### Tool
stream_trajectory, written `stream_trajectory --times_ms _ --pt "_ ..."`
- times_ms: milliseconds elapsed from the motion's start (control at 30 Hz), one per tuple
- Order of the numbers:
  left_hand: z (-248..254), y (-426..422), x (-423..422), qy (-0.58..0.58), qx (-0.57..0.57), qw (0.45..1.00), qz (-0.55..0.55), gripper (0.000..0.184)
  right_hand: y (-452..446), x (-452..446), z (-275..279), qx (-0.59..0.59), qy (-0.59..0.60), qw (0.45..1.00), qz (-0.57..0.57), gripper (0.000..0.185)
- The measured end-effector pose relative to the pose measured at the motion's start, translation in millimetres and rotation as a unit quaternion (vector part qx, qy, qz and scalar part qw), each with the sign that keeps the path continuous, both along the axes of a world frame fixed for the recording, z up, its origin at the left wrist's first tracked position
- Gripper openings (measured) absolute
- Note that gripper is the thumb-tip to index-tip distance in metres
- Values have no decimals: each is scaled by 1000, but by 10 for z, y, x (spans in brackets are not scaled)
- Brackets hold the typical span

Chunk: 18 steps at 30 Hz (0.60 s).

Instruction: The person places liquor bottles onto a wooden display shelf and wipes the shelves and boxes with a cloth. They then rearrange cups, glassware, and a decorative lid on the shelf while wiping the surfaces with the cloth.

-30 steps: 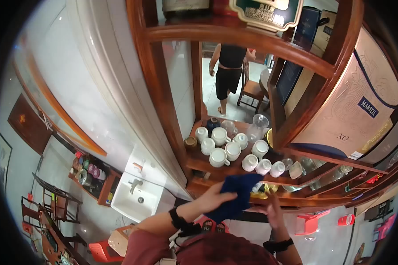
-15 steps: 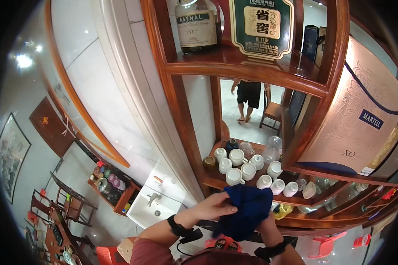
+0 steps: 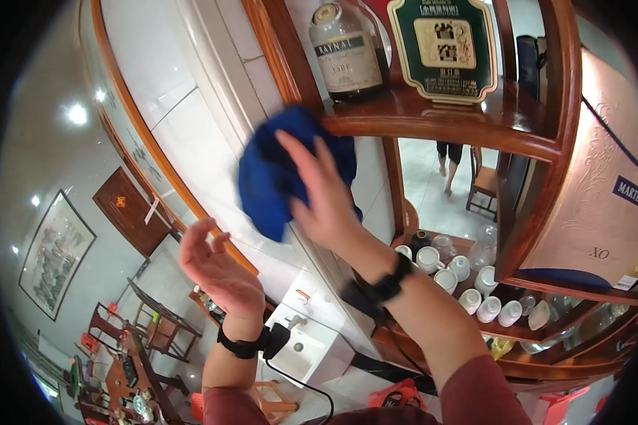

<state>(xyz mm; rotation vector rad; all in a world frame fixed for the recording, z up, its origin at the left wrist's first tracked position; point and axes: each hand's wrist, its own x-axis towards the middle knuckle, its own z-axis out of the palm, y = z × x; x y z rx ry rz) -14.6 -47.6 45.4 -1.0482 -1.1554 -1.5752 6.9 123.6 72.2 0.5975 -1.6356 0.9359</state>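
Note:
My right hand (image 3: 326, 195) is up against the shelf's wooden upright (image 3: 288, 74), gripping a dark blue cloth (image 3: 266, 188). The cloth is bunched and smeared by motion, and it covers part of the upright and the pale door trim beside it. My left hand (image 3: 223, 273) is raised lower and to the left, fingers apart and slightly curled, holding nothing. A brandy bottle (image 3: 347, 64) and a green boxed liquor (image 3: 446, 53) stand on the shelf just right of the cloth.
White cups (image 3: 489, 309) and glasses crowd the lower shelf. A large gold Martell box (image 3: 581, 205) is at the right. Below my arms is a white sink (image 3: 312, 354). Chairs and a table (image 3: 124, 375) stand at lower left; a person's legs (image 3: 449, 166) show beyond the shelf.
My right hand has carried the cloth up and left from near the cups to the upright. The left hand has come off the cloth and opened. The view has shifted left.

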Motion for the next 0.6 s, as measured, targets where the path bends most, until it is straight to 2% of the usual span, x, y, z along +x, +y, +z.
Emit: stream_trajectory --times_ms 33,100,133,200,300,367,400,433,500,533,600 --pt "31 -15 -39 -4 8 1000 10 75 -93 -190 24 2 18 999 -38 80" --pt "66 -140 -161 -9 -14 1000 14 78 -179 -340 -227 -15 63 998 -12 81" --pt "76 -197 -226 -7 -33 999 33 78 -172 -336 -431 -35 29 999 5 82" --pt "64 -239 -315 -20 -69 996 47 78 -205 -335 -1201 -50 -89 994 -30 79" --pt "53 -52 -472 -7 -119 989 87 75 -329 -253 -2421 -112 -121 986 -21 68" --pt "37 143 -603 85 -167 978 96 71 -460 -115 -3225 -174 -201 964 -25 62" --pt "57 271 -573 69 -185 972 130 78 -480 -59 -3545 -172 -217 958 -75 58" --pt "105 385 -540 98 -216 957 167 75 -424 145 -3613 -174 -267 944 -86 54" --pt "165 590 -595 160 -195 943 218 70 -215 296 -3550 -218 -317 923 19 51" --pt "165 641 -619 163 -192 944 215 70 -155 329 -3452 -218 -314 924 16 51" --pt "149 702 -681 172 -151 932 283 72 28 482 -2740 -407 -238 850 234 51"
